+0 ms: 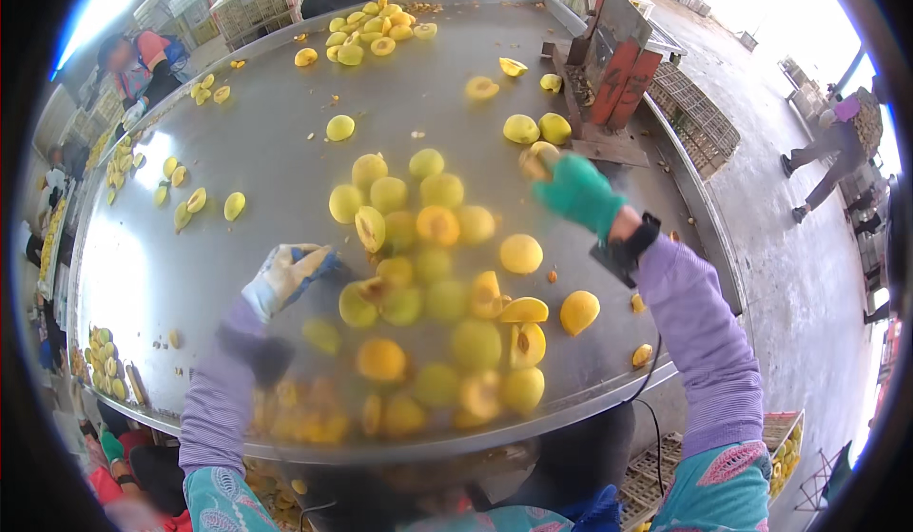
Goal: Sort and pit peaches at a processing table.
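Observation:
On the metal table (271,111) before me lies a heap of yellow-green halved fruits (435,261), some with the cut face and pit cavity up. My left hand (292,275), in a white and blue glove, is left of the heap with its fingers together; whether anything is between them cannot be told. My right hand (581,193), in a green glove, is right of the heap, its fingers around a yellowish fruit (538,157), blurred by motion. Two whole-looking fruits (536,128) lie just beyond it, near a rusty metal stand with red-painted plates (617,83).
A second pile of fruit halves (371,29) lies at the far edge, smaller groups at the left. Plastic crates (688,115) stand beyond the right rim. Co-workers sit at the far and left sides; a person (834,147) walks at the right. A black cable hangs beside my right arm.

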Motion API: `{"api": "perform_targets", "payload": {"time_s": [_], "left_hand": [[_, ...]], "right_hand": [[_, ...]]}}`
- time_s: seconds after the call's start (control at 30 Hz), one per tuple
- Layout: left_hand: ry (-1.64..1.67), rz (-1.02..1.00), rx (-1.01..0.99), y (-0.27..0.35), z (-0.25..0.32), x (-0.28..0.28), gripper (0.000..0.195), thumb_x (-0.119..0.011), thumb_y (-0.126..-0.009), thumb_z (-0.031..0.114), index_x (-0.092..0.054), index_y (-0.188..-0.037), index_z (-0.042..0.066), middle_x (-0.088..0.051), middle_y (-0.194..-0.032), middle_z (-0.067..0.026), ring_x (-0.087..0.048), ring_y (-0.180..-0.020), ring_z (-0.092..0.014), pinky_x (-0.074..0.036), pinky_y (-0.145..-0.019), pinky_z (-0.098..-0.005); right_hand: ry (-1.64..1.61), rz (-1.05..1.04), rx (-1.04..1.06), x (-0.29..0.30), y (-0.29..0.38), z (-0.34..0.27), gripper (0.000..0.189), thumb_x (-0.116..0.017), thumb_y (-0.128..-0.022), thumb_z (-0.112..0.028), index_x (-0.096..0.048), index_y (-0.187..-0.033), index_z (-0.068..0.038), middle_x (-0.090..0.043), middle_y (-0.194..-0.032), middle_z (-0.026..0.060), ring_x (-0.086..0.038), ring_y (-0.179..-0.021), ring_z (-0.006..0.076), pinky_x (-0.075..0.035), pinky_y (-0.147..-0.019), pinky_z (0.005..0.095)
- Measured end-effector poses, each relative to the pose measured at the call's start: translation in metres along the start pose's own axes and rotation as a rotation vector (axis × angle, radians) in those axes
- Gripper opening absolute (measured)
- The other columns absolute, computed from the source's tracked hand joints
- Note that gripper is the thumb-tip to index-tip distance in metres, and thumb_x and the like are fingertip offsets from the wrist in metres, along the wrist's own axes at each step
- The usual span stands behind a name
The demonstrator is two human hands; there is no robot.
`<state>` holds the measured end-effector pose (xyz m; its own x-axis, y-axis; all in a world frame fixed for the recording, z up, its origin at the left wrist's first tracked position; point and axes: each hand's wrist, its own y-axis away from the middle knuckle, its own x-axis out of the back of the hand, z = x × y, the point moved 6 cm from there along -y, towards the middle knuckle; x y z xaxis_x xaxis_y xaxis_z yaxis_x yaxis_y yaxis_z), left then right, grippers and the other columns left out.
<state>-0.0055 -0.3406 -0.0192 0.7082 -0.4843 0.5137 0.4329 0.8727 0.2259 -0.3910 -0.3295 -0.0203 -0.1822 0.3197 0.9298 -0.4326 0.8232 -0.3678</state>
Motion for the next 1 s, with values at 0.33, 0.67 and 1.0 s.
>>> {"api": "perform_targets", "payload": {"time_s": [0.33,0.67,1.0], "left_hand": [[-0.827,0.361,-0.177,-0.202,0.124,-0.022,0.049,-0.056,-0.081,0.04,-0.053,-0.123,0.016,-0.038,-0.138,-0.0124,-0.042,-0.123,-0.032,-0.035,-0.101,-0.037],[-0.876,-0.016,-0.12,-0.313,0.163,-0.131,0.058,-0.052,-0.083,0.041,-0.038,-0.136,0.021,-0.023,-0.148,-0.0094,-0.032,-0.131,-0.028,-0.028,-0.107,-0.0382],[-0.697,-0.131,-0.292,-0.139,0.062,-0.089,0.034,-0.054,-0.087,0.035,-0.058,-0.117,0.018,-0.043,-0.135,-0.0103,-0.035,-0.129,-0.028,-0.031,-0.105,-0.0324]], "right_hand": [[0.105,-0.26,-0.478,-0.05,-0.082,0.127,0.033,-0.05,-0.079,-0.027,-0.062,-0.105,-0.011,-0.058,-0.113,0.0175,-0.056,-0.101,0.0353,-0.044,-0.089,0.0408],[0.049,-0.143,-0.323,-0.076,-0.109,0.169,0.038,-0.056,-0.073,-0.028,-0.058,-0.105,-0.008,-0.062,-0.097,0.0186,-0.059,-0.087,0.0383,-0.046,-0.076,0.0442],[-0.327,-0.415,-0.221,-0.043,-0.071,-0.052,0.027,-0.057,-0.075,-0.026,-0.066,-0.092,-0.007,-0.064,-0.094,0.0161,-0.061,-0.087,0.0329,-0.048,-0.076,0.0395]]}}
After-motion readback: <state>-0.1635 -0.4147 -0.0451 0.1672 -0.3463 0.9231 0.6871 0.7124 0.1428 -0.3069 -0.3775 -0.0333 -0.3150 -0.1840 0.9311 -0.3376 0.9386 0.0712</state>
